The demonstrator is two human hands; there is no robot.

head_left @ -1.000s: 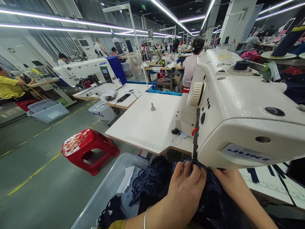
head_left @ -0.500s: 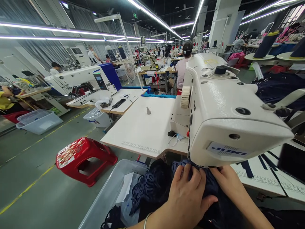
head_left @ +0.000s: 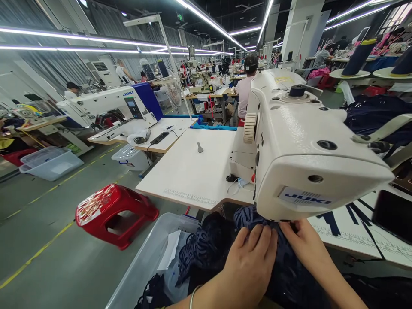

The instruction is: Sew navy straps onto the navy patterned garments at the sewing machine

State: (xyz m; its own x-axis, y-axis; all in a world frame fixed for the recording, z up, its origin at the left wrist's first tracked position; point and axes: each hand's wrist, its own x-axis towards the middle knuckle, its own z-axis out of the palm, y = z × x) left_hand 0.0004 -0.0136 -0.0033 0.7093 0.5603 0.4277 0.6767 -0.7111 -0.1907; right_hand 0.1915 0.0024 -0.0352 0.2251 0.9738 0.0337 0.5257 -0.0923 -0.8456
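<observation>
A white JUKI sewing machine (head_left: 309,146) stands on the white table (head_left: 196,171) in front of me, its head hiding the needle. Dark navy lace fabric (head_left: 251,216) lies bunched under the head and hangs into my lap. My left hand (head_left: 249,264) rests flat on the fabric, fingers stretched toward the machine. My right hand (head_left: 302,246) lies on the fabric just right of it, with its fingertips pressed down under the head.
A clear plastic bin (head_left: 151,262) with dark lace and paper stands at my lower left. A red plastic stool (head_left: 112,212) sits on the grey floor. Another JUKI machine (head_left: 109,105) and several workers sit farther back. Navy strips (head_left: 334,221) lie on the table at right.
My view drifted left and steadied. Both hands stayed on the navy fabric, and the left hand's fingers slid slightly forward under the machine head.
</observation>
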